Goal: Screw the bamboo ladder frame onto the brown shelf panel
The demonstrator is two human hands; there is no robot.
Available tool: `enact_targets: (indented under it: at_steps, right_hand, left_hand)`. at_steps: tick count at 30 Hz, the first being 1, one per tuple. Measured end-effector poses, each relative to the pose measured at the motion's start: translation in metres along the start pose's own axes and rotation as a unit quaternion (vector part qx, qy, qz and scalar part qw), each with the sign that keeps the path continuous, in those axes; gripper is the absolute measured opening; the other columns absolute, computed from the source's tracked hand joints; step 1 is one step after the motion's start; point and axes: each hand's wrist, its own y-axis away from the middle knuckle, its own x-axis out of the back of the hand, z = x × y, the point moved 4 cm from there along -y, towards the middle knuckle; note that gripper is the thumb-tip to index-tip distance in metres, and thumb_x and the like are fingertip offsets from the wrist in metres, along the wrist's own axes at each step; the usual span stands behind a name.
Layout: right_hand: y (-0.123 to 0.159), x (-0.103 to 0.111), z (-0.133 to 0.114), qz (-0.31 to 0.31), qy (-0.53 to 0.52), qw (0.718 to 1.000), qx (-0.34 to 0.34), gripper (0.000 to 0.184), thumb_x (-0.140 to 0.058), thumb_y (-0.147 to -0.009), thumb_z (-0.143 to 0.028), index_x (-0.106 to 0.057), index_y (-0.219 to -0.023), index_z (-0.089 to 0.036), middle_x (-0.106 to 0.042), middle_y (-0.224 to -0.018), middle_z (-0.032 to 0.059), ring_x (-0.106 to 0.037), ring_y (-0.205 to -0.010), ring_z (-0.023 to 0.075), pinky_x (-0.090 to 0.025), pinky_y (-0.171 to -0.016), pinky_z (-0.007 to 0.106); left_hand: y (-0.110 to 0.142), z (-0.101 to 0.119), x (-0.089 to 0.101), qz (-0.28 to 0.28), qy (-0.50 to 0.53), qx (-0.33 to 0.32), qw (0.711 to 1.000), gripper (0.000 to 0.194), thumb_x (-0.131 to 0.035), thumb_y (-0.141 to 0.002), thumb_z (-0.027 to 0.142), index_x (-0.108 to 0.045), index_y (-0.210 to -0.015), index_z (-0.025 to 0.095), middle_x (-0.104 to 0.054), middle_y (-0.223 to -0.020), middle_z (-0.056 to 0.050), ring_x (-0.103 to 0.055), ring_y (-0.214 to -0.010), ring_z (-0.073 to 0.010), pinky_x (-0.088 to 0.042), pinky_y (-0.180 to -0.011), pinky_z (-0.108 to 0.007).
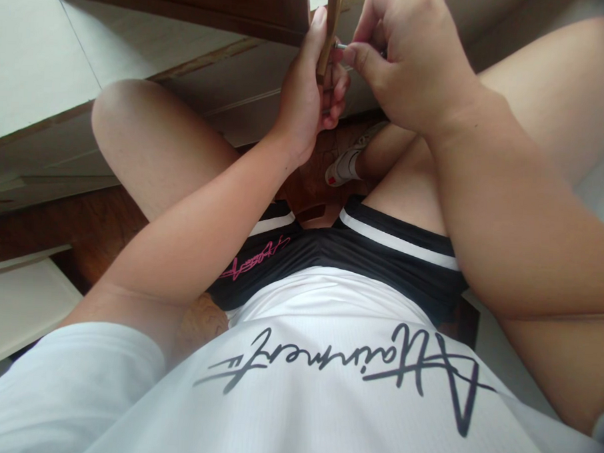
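My left hand (308,93) is closed round the lower end of a narrow wooden board (331,21), seen nearly edge-on. The thumb lies along the board's left side and the curled fingers are on its right. My right hand (414,64) is closed in a pinch at the board's right side. Between its thumb and fingers is a small metal screw (342,46), pointing at the board. Whether its tip has entered the wood cannot be made out. A dark brown wooden panel (231,6) is just left of the board.
A pale tabletop (39,55) with a worn wooden edge runs along the upper left, over my bent knee. My legs are on both sides, with a shoe (337,174) low between them. White panels (23,301) stand at the lower left above a brown wooden floor (102,211).
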Motion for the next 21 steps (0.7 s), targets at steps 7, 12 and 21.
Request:
enact_targets:
  at_steps: [7,12,21]
  right_hand:
    - [-0.0008,-0.0016,-0.0002,-0.019,0.005,1.0,-0.002,0.002,-0.058,-0.089,-0.024,-0.058,-0.09,-0.025,-0.066,-0.094,0.0036,-0.064,-0.093,0.0255,-0.049,-0.084,0.039]
    - [-0.0006,-0.0029,0.0014,-0.009,0.019,1.0,0.002,0.014,-0.058,-0.092,-0.026,-0.066,-0.101,-0.018,-0.068,-0.094,0.0037,-0.064,-0.091,0.0219,-0.05,-0.085,0.036]
    - [-0.0026,-0.0026,0.0017,-0.011,-0.002,1.0,-0.012,0.012,-0.059,-0.092,-0.031,-0.066,-0.096,-0.021,-0.066,-0.09,0.0016,-0.061,-0.086,0.0169,-0.046,-0.082,0.028]
  left_hand:
    - [-0.001,-0.0015,0.0012,-0.019,-0.005,-0.005,1.0,0.054,-0.05,-0.086,0.073,-0.054,-0.068,0.023,-0.041,-0.053,0.002,-0.032,-0.041,-0.0093,-0.011,-0.042,-0.025]
    - [0.0024,0.0029,0.001,-0.032,-0.005,0.015,0.999,0.05,-0.037,-0.099,0.057,-0.054,-0.07,0.021,-0.044,-0.055,0.001,-0.037,-0.041,-0.0088,-0.016,-0.041,-0.022]
    - [0.0013,-0.0002,0.0024,-0.049,0.007,0.009,0.999,0.053,-0.038,-0.099,0.057,-0.057,-0.065,0.021,-0.044,-0.055,0.001,-0.038,-0.042,-0.0077,-0.019,-0.039,-0.02]
